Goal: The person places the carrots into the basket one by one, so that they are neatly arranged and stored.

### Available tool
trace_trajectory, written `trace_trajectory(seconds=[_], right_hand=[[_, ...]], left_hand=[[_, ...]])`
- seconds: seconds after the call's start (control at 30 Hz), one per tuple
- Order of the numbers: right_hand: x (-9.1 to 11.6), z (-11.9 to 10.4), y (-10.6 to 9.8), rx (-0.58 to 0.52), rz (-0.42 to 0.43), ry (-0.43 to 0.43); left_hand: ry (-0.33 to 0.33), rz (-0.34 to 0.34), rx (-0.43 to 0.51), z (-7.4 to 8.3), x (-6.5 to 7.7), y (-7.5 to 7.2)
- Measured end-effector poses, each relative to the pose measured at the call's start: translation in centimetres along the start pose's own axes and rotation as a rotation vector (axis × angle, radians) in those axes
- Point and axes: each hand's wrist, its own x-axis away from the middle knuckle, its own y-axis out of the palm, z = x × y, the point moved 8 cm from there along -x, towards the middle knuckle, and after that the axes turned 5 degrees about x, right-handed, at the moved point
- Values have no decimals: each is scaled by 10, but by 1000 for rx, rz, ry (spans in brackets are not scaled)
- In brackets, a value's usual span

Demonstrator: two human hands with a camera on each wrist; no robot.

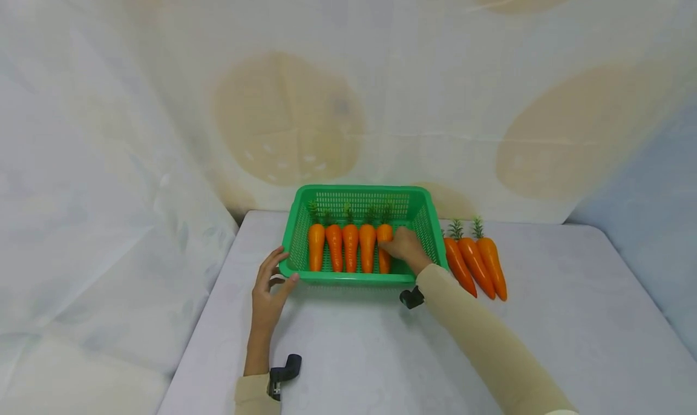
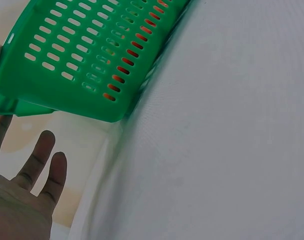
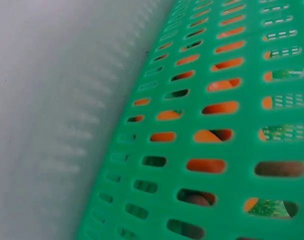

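A green plastic basket (image 1: 359, 277) with slotted walls holds a row of orange carrots (image 1: 350, 248) with leafy green tops. The left hand (image 1: 268, 300) touches the basket's front left corner, its thumb at the front rim and fingers along the left side. In the left wrist view, the visible fingers (image 2: 36, 159) are spread and fairly straight. Inside the basket, the right hand (image 1: 407, 245) grips the rightmost carrot (image 1: 384, 265) of the row. Through the slots in the right wrist view, only bits of carrot and hand show; the basket wall (image 3: 192, 150) hides the rest.
Outside the basket, 3 more carrots (image 1: 480, 267) lie side by side on the white-covered table (image 1: 348, 354), by its right wall. A patterned cloth backdrop (image 1: 403, 100) rises behind the table. Each wrist wears a black camera mount (image 1: 285, 369).
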Motion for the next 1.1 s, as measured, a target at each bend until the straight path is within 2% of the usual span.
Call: trace_trajectory(seconds=[0.27,0.5,0.67,0.97,1.1], right_hand=[[8,4,-11,-18,-8,-16],[30,-2,-41,-18,65,-155],[46,0,-60,-103,88,-224],[68,28,-97,-145,267,-331],[75,47,-108,-171,297,-308]], left_hand=[[7,-3,6,0,1,2],[7,-7,1,2,1,1],[6,-12,6,1,1,0],[-1,-15,-2,-3,0,-1],[6,-16,3,-4,1,-1]])
